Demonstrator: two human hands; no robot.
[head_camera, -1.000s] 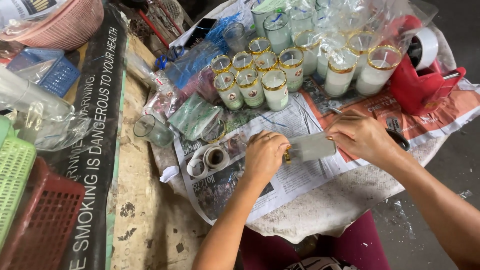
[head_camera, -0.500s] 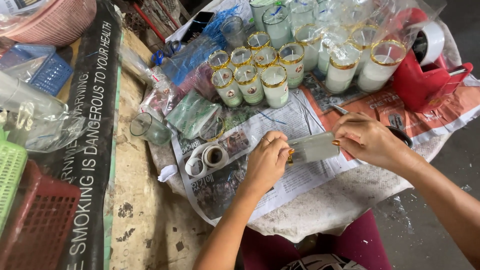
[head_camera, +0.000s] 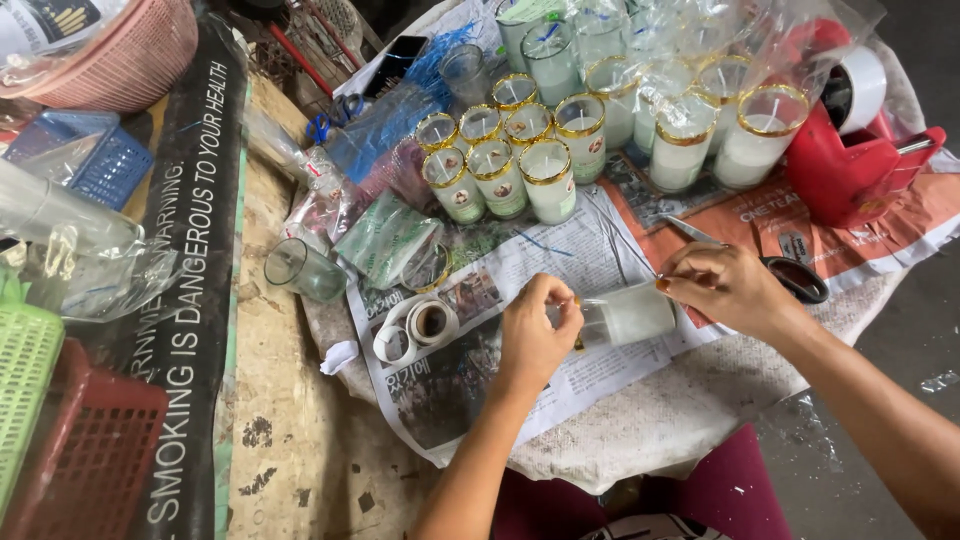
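A glass candle filled with white wax lies on its side over the newspaper, held between both hands. My left hand pinches its gold-rimmed mouth end. My right hand grips the base end from the right. Behind them stand several gold-rimmed glass candles, some with small picture labels, some wrapped in clear plastic.
Scissors lie just behind my right hand. A red tape dispenser sits at the right. Two tape rolls, an empty glass and plastic bags lie left of the newspaper. Baskets in pink, blue, green and red line the left edge.
The view has shifted slightly. Both hands stay on the lying candle, my left hand's fingers working at its mouth end.
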